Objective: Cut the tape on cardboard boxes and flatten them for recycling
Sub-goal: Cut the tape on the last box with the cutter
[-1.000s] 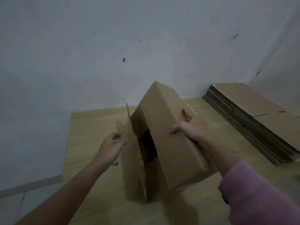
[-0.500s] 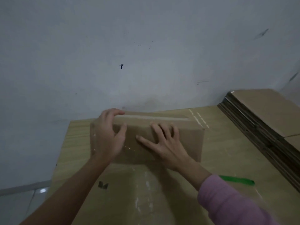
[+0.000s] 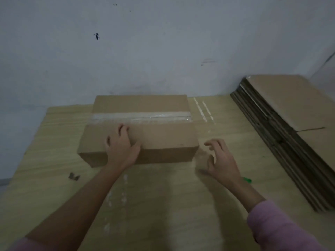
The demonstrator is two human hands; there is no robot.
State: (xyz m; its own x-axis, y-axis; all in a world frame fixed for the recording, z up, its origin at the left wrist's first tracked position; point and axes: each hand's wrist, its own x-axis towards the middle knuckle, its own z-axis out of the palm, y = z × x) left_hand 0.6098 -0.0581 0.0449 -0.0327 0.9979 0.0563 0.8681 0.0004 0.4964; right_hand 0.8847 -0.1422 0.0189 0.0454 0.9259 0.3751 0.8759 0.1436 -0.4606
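A closed brown cardboard box (image 3: 163, 134) rests on the wooden table (image 3: 54, 178), with a strip of clear tape (image 3: 141, 115) running along its top seam. My left hand (image 3: 121, 147) lies flat on the box's near top edge, fingers spread. My right hand (image 3: 221, 160) hovers just off the box's right end, fingers curled and apart, holding nothing. A green tool (image 3: 246, 179) peeks out from behind my right wrist; most of it is hidden.
A tall stack of flattened cardboard boxes (image 3: 290, 127) fills the table's right side. A small cardboard scrap (image 3: 74, 176) lies near the left. Tape residue marks (image 3: 204, 110) dot the tabletop. A grey wall stands right behind the table.
The box was turned over and set flat, taped seam up. My right hand has left the box top and moved off to the right. My left hand stays pressed on it.
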